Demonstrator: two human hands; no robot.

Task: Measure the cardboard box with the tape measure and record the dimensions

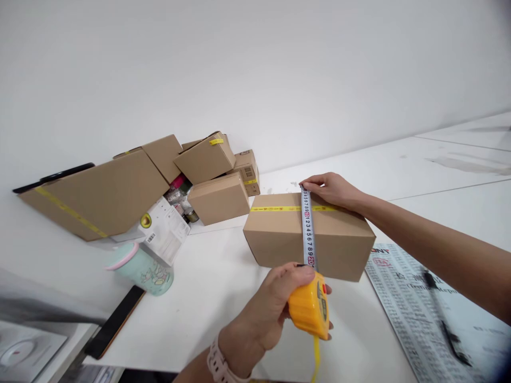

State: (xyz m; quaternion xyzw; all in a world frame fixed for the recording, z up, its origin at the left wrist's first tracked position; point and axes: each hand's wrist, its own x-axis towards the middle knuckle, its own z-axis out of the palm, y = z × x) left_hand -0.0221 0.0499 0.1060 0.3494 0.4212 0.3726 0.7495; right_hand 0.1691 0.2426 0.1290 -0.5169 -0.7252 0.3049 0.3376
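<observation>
A brown cardboard box with yellow tape along its top lies on the white table. My left hand, a pale band on its wrist, is closed around a yellow tape measure in front of the box. The silver blade runs from the case up across the front and over the top of the box. At the far top edge, my right hand pinches the blade's end, its palm close to the box top. A yellow strap hangs below the case.
Several cardboard boxes are piled at the back left against the wall. In front of them stand a white box and a mint-green cup with a pink rim. At right, a pen lies on a printed report sheet.
</observation>
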